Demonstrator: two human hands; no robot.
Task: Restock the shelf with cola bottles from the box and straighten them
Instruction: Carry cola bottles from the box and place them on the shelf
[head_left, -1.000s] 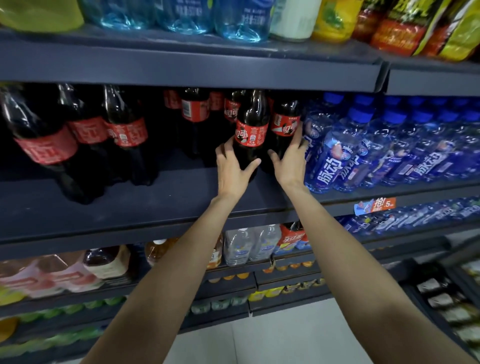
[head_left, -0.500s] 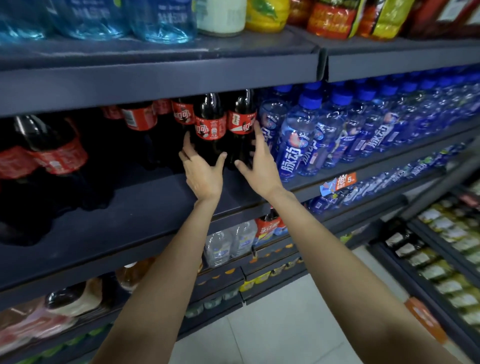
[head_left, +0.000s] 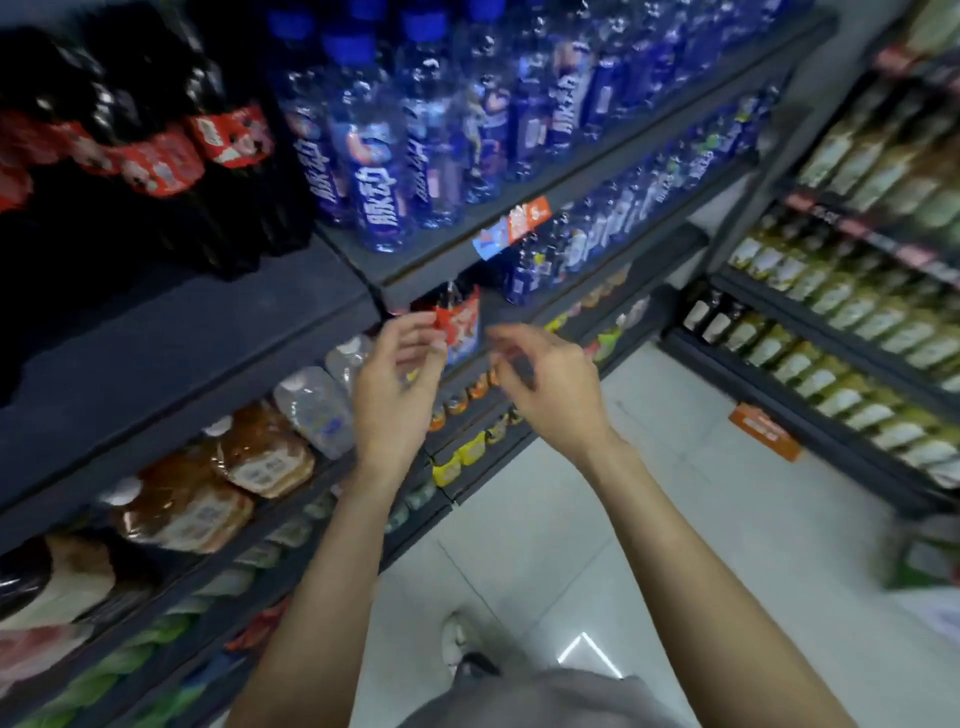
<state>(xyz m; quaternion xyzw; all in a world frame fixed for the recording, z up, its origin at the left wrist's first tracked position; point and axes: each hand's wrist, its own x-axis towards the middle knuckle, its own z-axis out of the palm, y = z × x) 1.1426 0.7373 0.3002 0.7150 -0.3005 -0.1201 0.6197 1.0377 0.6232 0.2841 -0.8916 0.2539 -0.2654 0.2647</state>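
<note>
Both hands hang in the air in front of the shelving, and neither one has a bottle. The left hand (head_left: 397, 384) shows its fingers (head_left: 415, 332) loosely curled and slightly apart, gripping nothing. The right hand (head_left: 550, 384) is much the same, fingers bent and relaxed, though motion blur smears the tips, so the exact spread is hard to call.

The cola bottles (head_left: 218, 171) stand up at the top left on the dark shelf (head_left: 182, 322), grouped toward the back with bare shelf in front of them, red labels facing out but not all squared. Just beside them to the right runs a row of blue drink bottles (head_left: 379, 156). The box is not in view.

Now the handling, and this is a judgement. These look like full plastic bottles, so likely heavy for their size, stiff while sealed, and smooth enough to slip. The narrow stretch just beneath the label band seems the safest place to take one, with the thumb wrapped opposite the fingers. A grip near the cap would let the base swing. Top-heavy and tall, they could topple their neighbours if nudged, so turning each by its body should serve best for straightening.
</note>
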